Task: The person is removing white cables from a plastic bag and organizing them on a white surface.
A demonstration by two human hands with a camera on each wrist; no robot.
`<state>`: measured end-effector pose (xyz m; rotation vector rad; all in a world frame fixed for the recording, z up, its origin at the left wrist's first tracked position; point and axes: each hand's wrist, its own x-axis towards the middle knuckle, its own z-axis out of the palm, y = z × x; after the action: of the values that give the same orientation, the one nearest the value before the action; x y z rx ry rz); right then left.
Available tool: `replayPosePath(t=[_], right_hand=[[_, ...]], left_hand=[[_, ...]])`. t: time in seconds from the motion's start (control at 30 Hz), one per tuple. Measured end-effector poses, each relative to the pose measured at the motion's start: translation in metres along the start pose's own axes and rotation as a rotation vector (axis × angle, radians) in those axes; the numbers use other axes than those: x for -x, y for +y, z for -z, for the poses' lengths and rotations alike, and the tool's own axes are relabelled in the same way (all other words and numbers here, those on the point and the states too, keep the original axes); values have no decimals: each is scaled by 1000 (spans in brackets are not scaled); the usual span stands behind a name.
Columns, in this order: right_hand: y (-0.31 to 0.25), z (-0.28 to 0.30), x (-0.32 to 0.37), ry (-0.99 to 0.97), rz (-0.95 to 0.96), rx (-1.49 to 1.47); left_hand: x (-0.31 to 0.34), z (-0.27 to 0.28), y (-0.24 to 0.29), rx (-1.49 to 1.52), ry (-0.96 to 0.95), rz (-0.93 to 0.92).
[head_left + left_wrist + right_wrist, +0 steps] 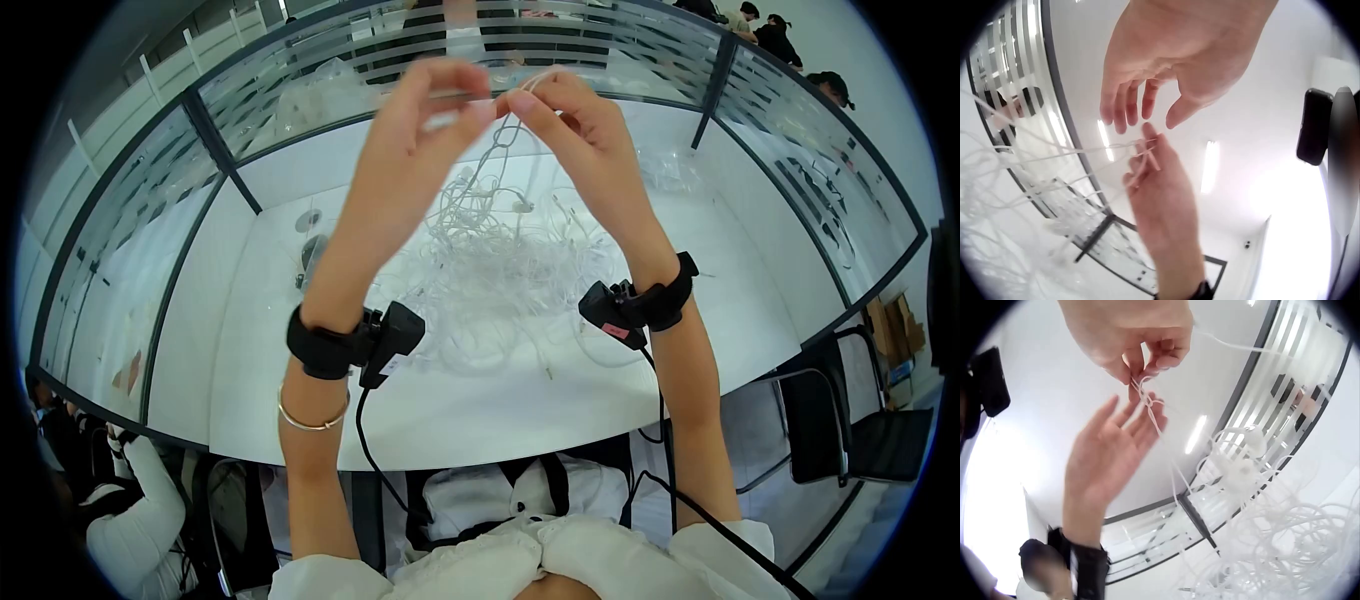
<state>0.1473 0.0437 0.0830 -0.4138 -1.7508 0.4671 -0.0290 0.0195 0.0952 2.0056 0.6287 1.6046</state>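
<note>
My right hand [590,125], raised above the table, pinches a thin white cable [1145,394] between thumb and fingers. A small loop or knot shows in the cable just below the fingertips, and its strands run down to the pile. My left hand [425,125] is raised beside it, fingers loosely bent and spread, with nothing in them. In the left wrist view the left hand [1175,62] is close to the right hand [1163,194], its fingertips near the pinched cable. Under both hands lies a tangled heap of white cables [500,270].
The white table [450,430] has a low glass-and-dark-frame partition [215,140] around it. Small round grey items [310,220] lie left of the heap. Clear plastic [670,170] sits at the back right. A black chair [880,440] stands at the right.
</note>
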Motion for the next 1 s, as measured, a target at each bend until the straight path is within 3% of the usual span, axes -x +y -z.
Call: replayPosePath(t=[0.1, 0.23, 0.33, 0.6, 0.73, 0.83, 0.93, 1.0], right_hand=[[-9, 5, -8, -74, -80, -188], [-8, 9, -15, -52, -99, -201], [1, 13, -14, -141, -164, -212], [3, 4, -7, -30, -246, -380], [7, 1, -5, -58, -273, -361], [8, -1, -6, -82, -258, -341], [7, -4, -6, -120, -230, -340], [6, -9, -6, -143, -214, -337]], left_hand=[[16, 0, -9, -23, -151, 232], [18, 1, -7, -9, -44, 234], [21, 19, -10, 75, -49, 301], [26, 31, 4, -11, 126, 141], [26, 31, 7, 114, 210, 170], [24, 43, 0, 332, 73, 140], [26, 41, -8, 263, -13, 102], [29, 43, -8, 41, -9, 131]])
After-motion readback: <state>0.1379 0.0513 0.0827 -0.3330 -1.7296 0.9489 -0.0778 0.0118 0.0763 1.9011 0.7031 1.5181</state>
